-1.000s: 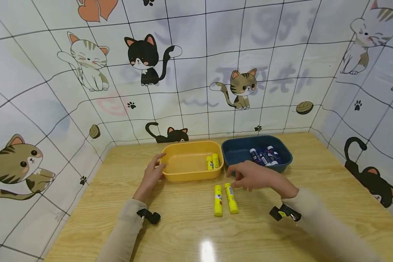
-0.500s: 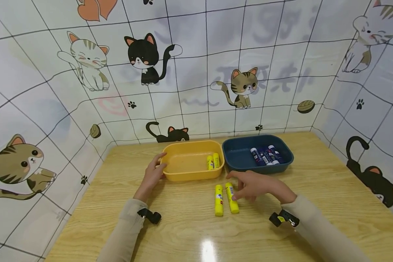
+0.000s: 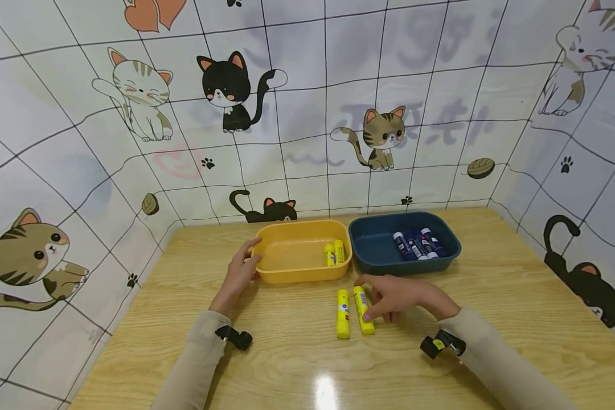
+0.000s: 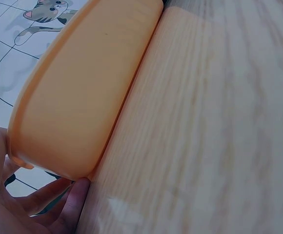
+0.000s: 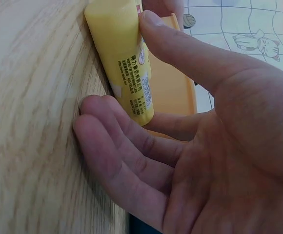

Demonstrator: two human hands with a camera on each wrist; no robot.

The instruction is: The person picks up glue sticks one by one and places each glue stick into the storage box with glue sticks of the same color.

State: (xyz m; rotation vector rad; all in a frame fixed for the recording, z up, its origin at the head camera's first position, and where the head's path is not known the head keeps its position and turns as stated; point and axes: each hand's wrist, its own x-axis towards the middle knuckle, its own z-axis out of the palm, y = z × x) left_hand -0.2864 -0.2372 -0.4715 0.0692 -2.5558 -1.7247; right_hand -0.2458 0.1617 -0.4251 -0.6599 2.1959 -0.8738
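My left hand [image 3: 240,272] holds the left end of a yellow plastic bin [image 3: 302,280], fingers at its rim. In the left wrist view other fingers [image 4: 78,200] touch its lower corner. My right hand [image 3: 402,296] is over the right one of two yellow glue sticks lying on the table. In the right wrist view the thumb is against this glue stick [image 5: 124,63], the index finger is behind its far end and the other fingers are extended beside it. Whether they press on it I cannot tell. The other glue stick [image 3: 343,314] lies just left.
Two yellow glue sticks [image 3: 334,254] are in the yellow bin's right end. Beside it stands a dark blue bin [image 3: 371,233] with several dark blue glue sticks [image 3: 416,246]. A cat-print cloth [image 3: 297,114] surrounds the wooden table [image 3: 287,353] at the back and sides.
My right hand has come down and toward me from the blue bin's front edge to the right glue stick. The left hand stays at the yellow bin; the glue sticks keep their places.
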